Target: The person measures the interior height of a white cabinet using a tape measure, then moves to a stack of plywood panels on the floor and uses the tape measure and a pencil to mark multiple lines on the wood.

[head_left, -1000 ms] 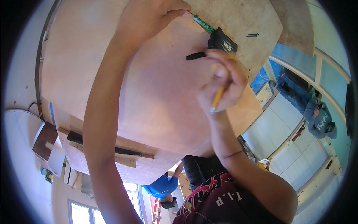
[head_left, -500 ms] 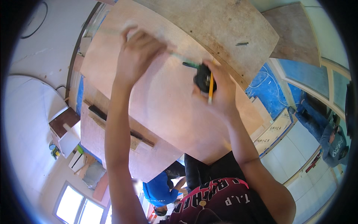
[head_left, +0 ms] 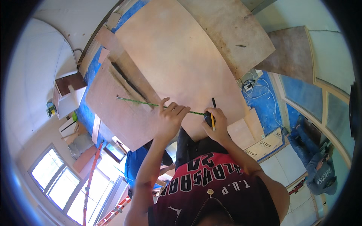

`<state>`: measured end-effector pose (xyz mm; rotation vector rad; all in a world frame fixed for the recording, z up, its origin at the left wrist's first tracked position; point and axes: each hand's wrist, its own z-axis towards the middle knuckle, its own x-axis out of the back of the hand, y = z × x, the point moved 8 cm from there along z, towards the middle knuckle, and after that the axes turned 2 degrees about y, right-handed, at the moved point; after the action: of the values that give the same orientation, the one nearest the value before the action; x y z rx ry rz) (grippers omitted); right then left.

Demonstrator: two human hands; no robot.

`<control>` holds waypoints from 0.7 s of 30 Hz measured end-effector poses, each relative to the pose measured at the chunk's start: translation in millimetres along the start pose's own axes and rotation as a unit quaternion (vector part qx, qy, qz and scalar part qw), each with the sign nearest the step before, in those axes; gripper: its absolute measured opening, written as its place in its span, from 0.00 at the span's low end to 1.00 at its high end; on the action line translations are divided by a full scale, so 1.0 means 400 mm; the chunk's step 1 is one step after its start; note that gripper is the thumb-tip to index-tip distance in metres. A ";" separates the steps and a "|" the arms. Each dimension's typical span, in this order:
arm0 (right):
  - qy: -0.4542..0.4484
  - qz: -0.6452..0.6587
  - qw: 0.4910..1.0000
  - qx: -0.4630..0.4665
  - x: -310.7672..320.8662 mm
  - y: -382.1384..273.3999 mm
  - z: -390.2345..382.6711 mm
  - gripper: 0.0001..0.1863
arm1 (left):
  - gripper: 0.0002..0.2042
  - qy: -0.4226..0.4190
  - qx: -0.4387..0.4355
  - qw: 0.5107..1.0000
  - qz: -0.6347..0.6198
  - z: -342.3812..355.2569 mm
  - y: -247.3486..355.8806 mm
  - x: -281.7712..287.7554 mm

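My right hand (head_left: 218,123) is closed round a black tape measure (head_left: 208,118) and a yellow pencil (head_left: 212,122). A slim black piece (head_left: 213,102) sticks up from the same grip; whether it is a pen or a strap I cannot tell. The green tape blade (head_left: 137,101) runs out to the left, its free end over the plywood on the left. Along the blade, my left hand (head_left: 172,117) has its fingers closed about it. Both hands are above the near edge of the large plywood sheet (head_left: 181,56).
Long dark strips (head_left: 128,81) lie on the left-hand plywood (head_left: 117,116). Dark screws or nails (head_left: 241,46) rest on the worn board at the back right. Cables and a power strip (head_left: 248,86) lie on blue floor covering. A person in blue (head_left: 134,165) is close by; another (head_left: 320,165) is at right.
Both hands have come back toward my body from over the large sheet. The drawn-out blade now spans leftward past my left hand. The view has shifted too.
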<state>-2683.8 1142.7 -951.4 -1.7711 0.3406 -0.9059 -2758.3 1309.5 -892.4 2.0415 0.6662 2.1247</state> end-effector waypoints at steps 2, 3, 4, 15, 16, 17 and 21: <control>-0.011 -0.004 1.000 0.021 0.003 -0.024 -0.011 0.20 | 0.08 -0.003 0.034 0.999 -0.018 -0.032 0.032 -0.014; -0.010 0.006 0.999 0.034 0.005 -0.033 -0.021 0.20 | 0.09 -0.021 0.049 0.998 -0.023 -0.045 0.053 -0.013; -0.010 0.017 0.999 0.047 0.007 -0.042 -0.031 0.20 | 0.10 -0.040 0.063 0.997 -0.028 -0.058 0.071 -0.006; -0.043 0.065 0.997 0.025 0.044 -0.110 -0.106 0.21 | 0.30 0.350 0.412 0.778 -0.321 -0.487 0.029 0.131; -0.053 0.079 0.995 0.030 0.031 -0.138 -0.121 0.23 | 0.31 0.327 0.430 0.724 -0.428 -0.509 0.018 0.072; -0.063 0.093 0.993 0.034 0.015 -0.169 -0.134 0.24 | 0.32 0.298 0.442 0.660 -0.529 -0.529 0.013 0.010; -0.154 0.075 0.969 0.177 -0.095 -0.323 -0.195 0.29 | 0.40 0.198 0.282 0.418 -0.841 -0.459 0.141 -0.084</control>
<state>-2789.9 1163.7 -839.6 -1.5019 0.0993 -0.5327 -2922.3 1204.2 -900.1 -0.0643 2.2164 0.8002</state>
